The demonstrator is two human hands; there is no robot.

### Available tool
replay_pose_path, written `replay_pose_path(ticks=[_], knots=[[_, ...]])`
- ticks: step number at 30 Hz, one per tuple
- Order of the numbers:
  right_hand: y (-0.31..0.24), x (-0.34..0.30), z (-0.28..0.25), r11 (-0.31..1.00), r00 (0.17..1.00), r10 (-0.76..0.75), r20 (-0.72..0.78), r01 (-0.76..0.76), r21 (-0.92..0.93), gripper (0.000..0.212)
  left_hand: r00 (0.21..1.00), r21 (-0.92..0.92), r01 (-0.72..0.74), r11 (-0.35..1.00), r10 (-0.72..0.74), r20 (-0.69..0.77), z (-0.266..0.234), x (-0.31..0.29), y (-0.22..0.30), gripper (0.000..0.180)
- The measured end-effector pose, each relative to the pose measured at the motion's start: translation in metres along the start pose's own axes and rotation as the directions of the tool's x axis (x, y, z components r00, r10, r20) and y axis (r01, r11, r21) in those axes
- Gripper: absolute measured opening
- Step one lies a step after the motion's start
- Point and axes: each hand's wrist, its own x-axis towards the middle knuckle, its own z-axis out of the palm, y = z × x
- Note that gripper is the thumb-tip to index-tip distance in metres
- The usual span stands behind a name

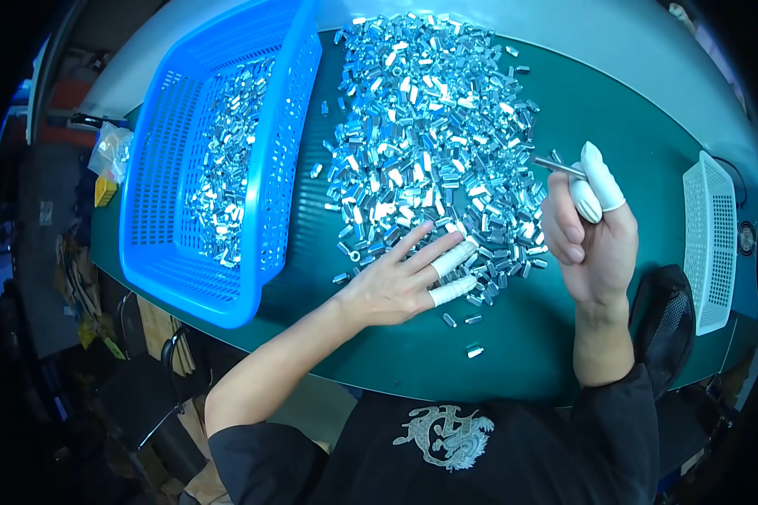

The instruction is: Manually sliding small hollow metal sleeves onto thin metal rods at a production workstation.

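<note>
Green table [564,337] bears metal nuts [429,143], blue basket [219,160], white basket [709,240]

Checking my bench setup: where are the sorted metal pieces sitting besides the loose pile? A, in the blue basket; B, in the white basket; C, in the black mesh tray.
A: the blue basket holds shiny metal pieces; nothing shows in the white basket.

**A small-parts sorting station in a workshop**

A dark green bench [564,101] carries a heap of small shiny silver metal hex pieces [434,126], with more lying in a blue perforated plastic basket [290,126]. A white perforated plastic tray [709,240] sits at the bench's right end. White rubber finger cots cover several fingertips [602,177], and cluttered storage lines the floor on the left.
</note>
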Motion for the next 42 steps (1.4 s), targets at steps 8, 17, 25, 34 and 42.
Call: replay_pose_path(ticks=[8,17,25,34,42], knots=[[-0.007,-0.006,-0.004,1.000,0.999,-0.023,0.043,0.022,0.022,0.055,0.997,0.070,0.067,0.995,-0.064,-0.047,0.000,0.018,-0.009,0.050],[-0.011,-0.010,0.000,0.999,1.000,-0.019,-0.020,0.020,0.044,0.050,0.993,0.192,0.110,0.975,-0.099,-0.066,0.006,0.019,-0.008,0.042],[-0.013,-0.003,-0.006,0.996,0.998,-0.050,-0.031,0.052,0.068,0.049,0.987,0.334,0.054,0.941,0.000,-0.160,0.003,0.018,-0.003,0.039],[-0.017,-0.001,-0.009,0.998,1.000,-0.017,-0.006,0.017,0.064,0.053,0.901,0.345,0.380,0.858,-0.261,-0.346,-0.007,0.051,-0.040,0.036],[-0.030,-0.009,-0.020,0.992,0.992,-0.068,-0.110,0.079,0.103,0.051,0.797,0.116,0.392,0.913,-0.273,-0.539,-0.024,0.071,-0.029,0.029]])
